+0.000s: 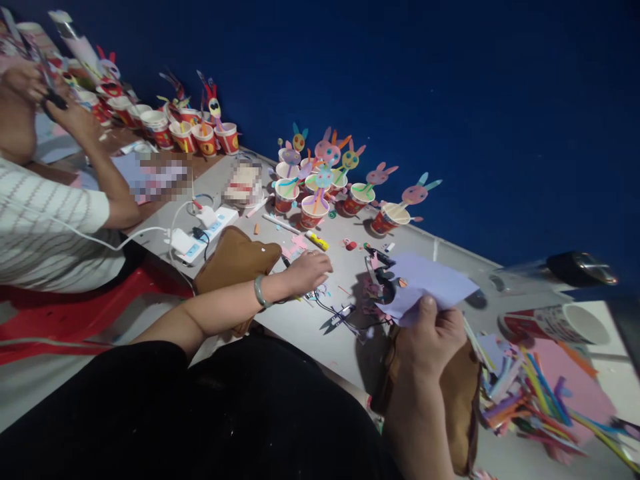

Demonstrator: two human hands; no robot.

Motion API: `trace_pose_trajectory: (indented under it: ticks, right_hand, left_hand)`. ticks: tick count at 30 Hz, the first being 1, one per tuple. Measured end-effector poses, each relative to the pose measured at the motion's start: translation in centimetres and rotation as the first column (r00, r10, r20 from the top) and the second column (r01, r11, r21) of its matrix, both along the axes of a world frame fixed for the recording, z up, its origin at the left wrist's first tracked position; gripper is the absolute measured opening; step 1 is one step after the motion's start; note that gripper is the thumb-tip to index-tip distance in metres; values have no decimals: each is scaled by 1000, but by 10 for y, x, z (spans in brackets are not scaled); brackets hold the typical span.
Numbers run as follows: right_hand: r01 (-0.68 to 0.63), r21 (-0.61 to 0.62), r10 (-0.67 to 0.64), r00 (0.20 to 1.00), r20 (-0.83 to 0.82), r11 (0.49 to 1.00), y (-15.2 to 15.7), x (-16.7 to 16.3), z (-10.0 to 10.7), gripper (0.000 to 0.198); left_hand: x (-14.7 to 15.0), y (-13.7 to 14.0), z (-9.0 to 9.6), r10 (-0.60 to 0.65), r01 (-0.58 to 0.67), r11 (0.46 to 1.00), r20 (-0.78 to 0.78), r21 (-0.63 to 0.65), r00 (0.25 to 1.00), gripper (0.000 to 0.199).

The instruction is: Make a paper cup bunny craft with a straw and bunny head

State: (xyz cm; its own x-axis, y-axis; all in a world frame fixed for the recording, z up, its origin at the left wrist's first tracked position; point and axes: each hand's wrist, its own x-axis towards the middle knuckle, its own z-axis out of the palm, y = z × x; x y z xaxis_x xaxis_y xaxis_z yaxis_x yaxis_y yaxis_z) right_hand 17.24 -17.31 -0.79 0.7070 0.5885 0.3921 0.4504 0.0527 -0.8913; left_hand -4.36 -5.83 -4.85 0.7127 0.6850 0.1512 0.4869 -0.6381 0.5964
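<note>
A sheet of light purple paper (430, 280) is pinched in my right hand (440, 333), thumb on top. Its left edge has curved cut-outs, with dark scraps of paper behind it. My left hand (310, 272), with a bracelet (261, 292) at the wrist, is low over the table among paper scraps. Its fingers are curled together, and what they hold, if anything, is hidden. Near it are a yellow marker (317, 241) and pink paper scraps (296, 245). Between my hands lies a thin black cable (325, 308) beside a small pale object.
Paper cups (315, 212) with rabbit-faced paper figures stand along the blue wall. A power strip (210, 233) and brown cushion (235, 257) are on the left. At right are a lying cup (550, 325), clear bottle (530, 277) and colourful strips (535, 393). A co-worker's hands hold scissors (54, 100).
</note>
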Motion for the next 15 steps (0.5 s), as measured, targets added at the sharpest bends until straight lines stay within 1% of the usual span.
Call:
trace_pose_trajectory:
  ticks: [1,2,3,4,5,7,10,12,15]
  right_hand:
    - [7,1,-7,1000,11,1000,-2,-1,1,32]
    - [10,-1,-10,1000,21,1000,-4,-3,2,31]
    - [9,-5,-9,1000,28,1000,-6,-4,2,31]
    - [6,-10,-6,999,34,1000,-8,-4,2,32]
    - [0,-17,1,999,38,1000,-10,-5,1,32]
    - [-35,-46,36,999,37,998,-14,-4,-2,33]
    - [-153,-124,152,988,-18,980,-14,-4,-10,32]
    - [-271,-164,251,959,-134,948,-9,-9,-16,31]
    - [-444,-179,368,864,-343,878,3,-22,-25,34]
  left_hand:
    - [-1,-5,1,-91,99,993,-120,66,989,22]
    - [-3,-10,3,-181,206,974,-223,98,958,25]
    - [-6,-15,4,-253,292,952,-310,86,916,31]
    - [-10,-20,6,-298,340,939,-378,47,876,40]
    - [-15,-23,8,-311,347,938,-418,10,853,46]
    - [-27,-27,13,-281,310,951,-437,-4,855,48]
    - [-45,-26,25,-196,237,971,-457,33,868,37]
    - [-53,-24,33,-172,219,974,-463,50,870,27]
    - [-58,-24,41,-179,222,974,-471,38,864,25]
